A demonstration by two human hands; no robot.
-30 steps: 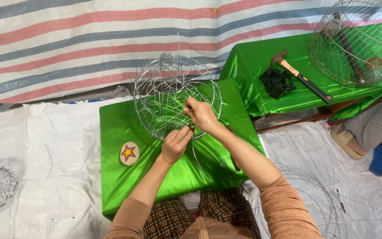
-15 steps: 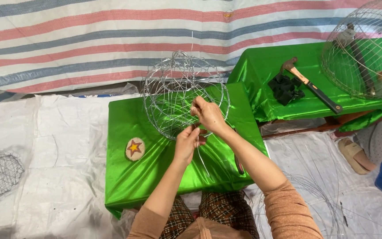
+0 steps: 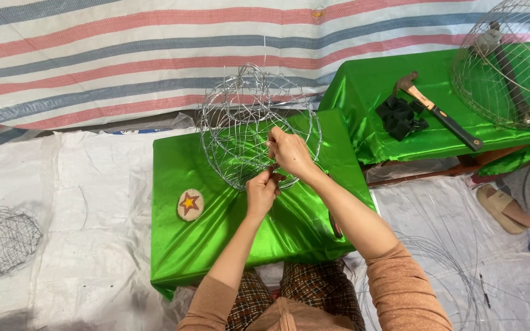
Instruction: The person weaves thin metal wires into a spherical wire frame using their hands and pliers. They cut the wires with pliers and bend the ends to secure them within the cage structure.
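I see my left hand (image 3: 261, 191) and right hand (image 3: 289, 152) pinching wires of a rounded, silvery open-mesh wire basket (image 3: 253, 125) on a shiny green cloth-covered table (image 3: 216, 239).

Bright, even daylight; soft shadows, sharp focus, perhaps slight edge distortion

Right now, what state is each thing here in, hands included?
Wire basket frame: unfinished, loose wire ends sticking up, tilted on the green table.
Left hand: pinching wire at the frame's lower edge.
Right hand: gripping the frame's wire.
Hammer: lying flat, untouched.
Domed wire basket: finished, resting on the far table.
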